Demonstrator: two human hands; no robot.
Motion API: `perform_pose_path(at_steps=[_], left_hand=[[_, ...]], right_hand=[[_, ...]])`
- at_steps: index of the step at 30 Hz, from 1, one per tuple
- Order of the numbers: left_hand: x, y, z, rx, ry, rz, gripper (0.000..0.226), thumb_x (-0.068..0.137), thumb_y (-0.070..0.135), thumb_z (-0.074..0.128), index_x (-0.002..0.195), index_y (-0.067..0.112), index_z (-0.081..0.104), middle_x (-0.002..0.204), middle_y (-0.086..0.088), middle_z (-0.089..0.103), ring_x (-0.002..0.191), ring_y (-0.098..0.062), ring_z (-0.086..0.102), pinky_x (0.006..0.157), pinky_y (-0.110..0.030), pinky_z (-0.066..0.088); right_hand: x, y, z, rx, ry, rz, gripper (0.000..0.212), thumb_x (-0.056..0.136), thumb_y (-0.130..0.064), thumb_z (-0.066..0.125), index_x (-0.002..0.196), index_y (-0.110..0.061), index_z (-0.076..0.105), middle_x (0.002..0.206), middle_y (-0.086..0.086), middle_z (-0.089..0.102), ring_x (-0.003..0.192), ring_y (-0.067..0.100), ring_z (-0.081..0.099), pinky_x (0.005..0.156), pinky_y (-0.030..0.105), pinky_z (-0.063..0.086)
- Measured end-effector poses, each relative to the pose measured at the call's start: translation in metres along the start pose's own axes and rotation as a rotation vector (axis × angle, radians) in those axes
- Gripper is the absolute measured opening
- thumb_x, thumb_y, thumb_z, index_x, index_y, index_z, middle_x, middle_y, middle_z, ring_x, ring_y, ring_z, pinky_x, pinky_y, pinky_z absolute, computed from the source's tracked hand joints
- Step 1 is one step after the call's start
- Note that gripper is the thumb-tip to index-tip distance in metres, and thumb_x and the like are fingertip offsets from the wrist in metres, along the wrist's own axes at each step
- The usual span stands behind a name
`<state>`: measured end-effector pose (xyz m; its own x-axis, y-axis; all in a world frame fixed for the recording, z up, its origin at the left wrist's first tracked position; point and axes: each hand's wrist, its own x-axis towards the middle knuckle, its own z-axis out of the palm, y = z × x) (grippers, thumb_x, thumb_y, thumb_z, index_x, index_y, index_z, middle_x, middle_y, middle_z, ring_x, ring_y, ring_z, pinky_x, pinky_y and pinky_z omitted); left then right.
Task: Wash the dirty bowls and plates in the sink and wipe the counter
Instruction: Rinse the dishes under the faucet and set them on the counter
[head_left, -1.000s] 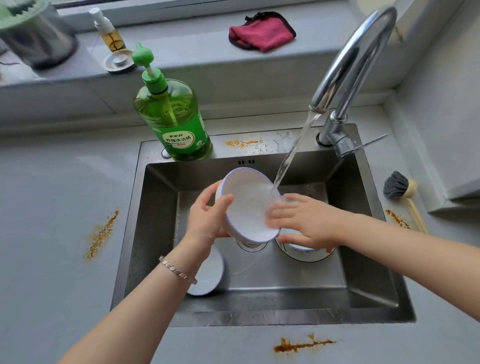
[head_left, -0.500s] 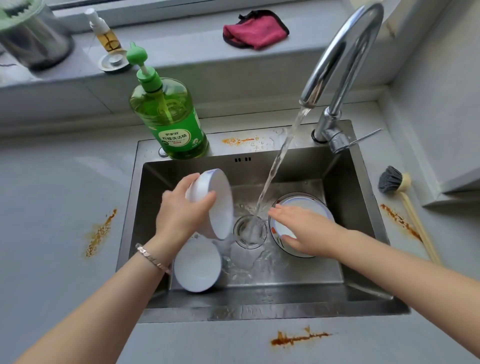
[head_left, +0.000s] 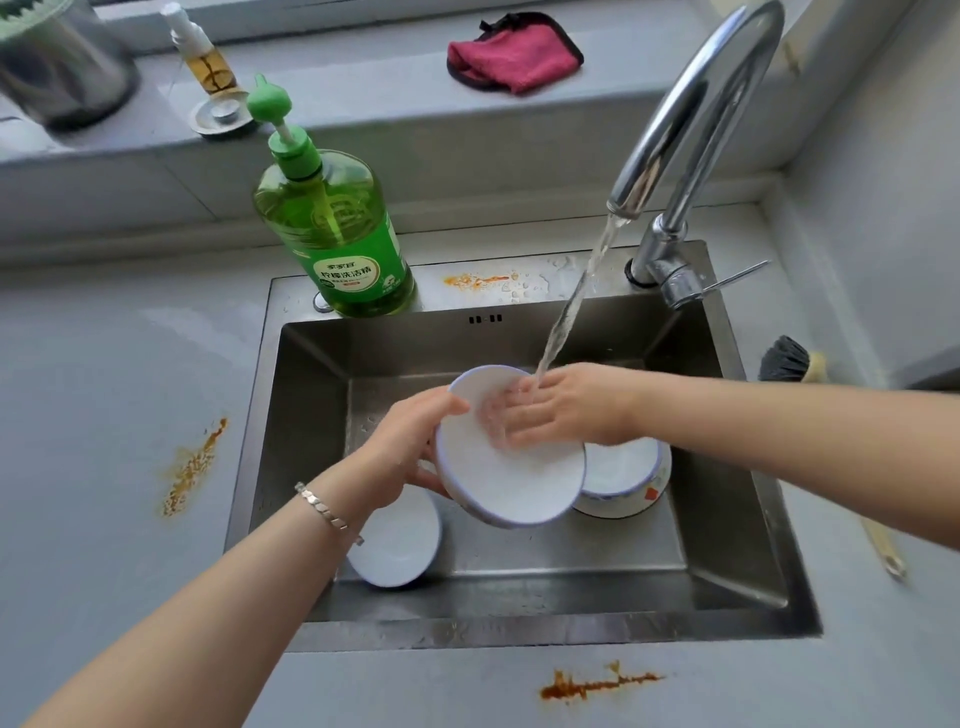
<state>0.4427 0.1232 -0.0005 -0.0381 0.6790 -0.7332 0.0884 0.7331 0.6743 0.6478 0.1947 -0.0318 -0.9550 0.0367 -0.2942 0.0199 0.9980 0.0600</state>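
Left hand (head_left: 410, 447): gripped the white bowl (head_left: 509, 483) by its left rim, thumb over the edge and fingers curled behind; wore a bracelet (head_left: 327, 512) at the wrist.

White bowl: held above the floor of the sink (head_left: 727, 566), near its middle, tilted with the opening facing up and forward.

Right hand (head_left: 571, 410): lay flat in the upper part of that bowl, fingers (head_left: 501, 415) straight and close together, pressed on the inner surface beneath the water stream (head_left: 566, 317).

Small bowl (head_left: 400, 545): rested upright on the sink floor at front left, partly hidden under the left wrist.

Patterned bowl (head_left: 623, 467): stood on the sink floor just right of the white bowl, partly covered by it and by the right forearm.

Surroundings, left to right:
- Dark canister (head_left: 57, 73), spray bottle (head_left: 202, 57) and round metal lid (head_left: 223, 117): stood on the window ledge (head_left: 363, 104).
- Orange stain (head_left: 192, 467): smeared the counter (head_left: 104, 364) left of the sink.
- Green soap bottle (head_left: 337, 239): stood on the sink's rear ledge.
- Second stain (head_left: 472, 281): marked that same ledge.
- Red cloth (head_left: 514, 54): lay crumpled on the window ledge.
- Third stain (head_left: 592, 685): streaked the counter in front of the sink.
- Faucet (head_left: 696, 104): arched over the basin, running.
- Brush (head_left: 784, 358): lay on the counter right of the sink, handle passing behind the right forearm.
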Motion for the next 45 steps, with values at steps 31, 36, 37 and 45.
perform_pose_path(at_steps=[31,36,37,45], left_hand=[[0.001,0.001,0.034,0.676,0.193,0.658,0.048,0.099,0.036,0.035,0.146,0.027,0.028,0.153,-0.01,0.02,0.142,-0.018,0.012,0.109,-0.022,0.008],[0.023,0.018,0.043,0.479,0.131,0.626,0.047,0.101,0.034,0.025,0.146,0.021,0.027,0.154,-0.003,0.022,0.143,-0.014,0.015,0.109,-0.02,0.009],[0.026,0.019,0.041,0.374,0.119,0.557,0.047,0.102,0.035,0.023,0.146,0.019,0.027,0.153,-0.002,0.026,0.14,-0.011,0.021,0.107,-0.017,0.013],[0.022,0.021,0.028,0.093,-0.155,0.44,0.07,0.068,0.048,0.066,0.132,0.027,0.047,0.13,0.003,0.054,0.116,-0.014,0.054,0.091,-0.031,0.048]], right_hand=[[0.021,-0.05,-0.036,1.888,0.996,1.237,0.033,0.09,-0.024,0.058,0.057,-0.018,0.057,0.047,-0.012,0.054,0.047,0.007,0.047,0.044,0.02,0.036],[0.005,-0.048,-0.035,1.833,1.053,1.246,0.031,0.089,-0.025,0.059,0.061,-0.013,0.057,0.056,-0.004,0.054,0.054,0.008,0.047,0.049,0.021,0.035],[0.0,-0.046,-0.035,1.844,1.055,1.246,0.03,0.089,-0.026,0.058,0.063,-0.011,0.057,0.058,-0.001,0.053,0.056,0.011,0.046,0.05,0.023,0.034],[-0.023,-0.027,-0.026,2.335,0.954,1.215,0.027,0.092,-0.032,0.048,0.089,-0.013,0.067,0.076,0.002,0.065,0.071,0.019,0.057,0.064,0.031,0.041]])
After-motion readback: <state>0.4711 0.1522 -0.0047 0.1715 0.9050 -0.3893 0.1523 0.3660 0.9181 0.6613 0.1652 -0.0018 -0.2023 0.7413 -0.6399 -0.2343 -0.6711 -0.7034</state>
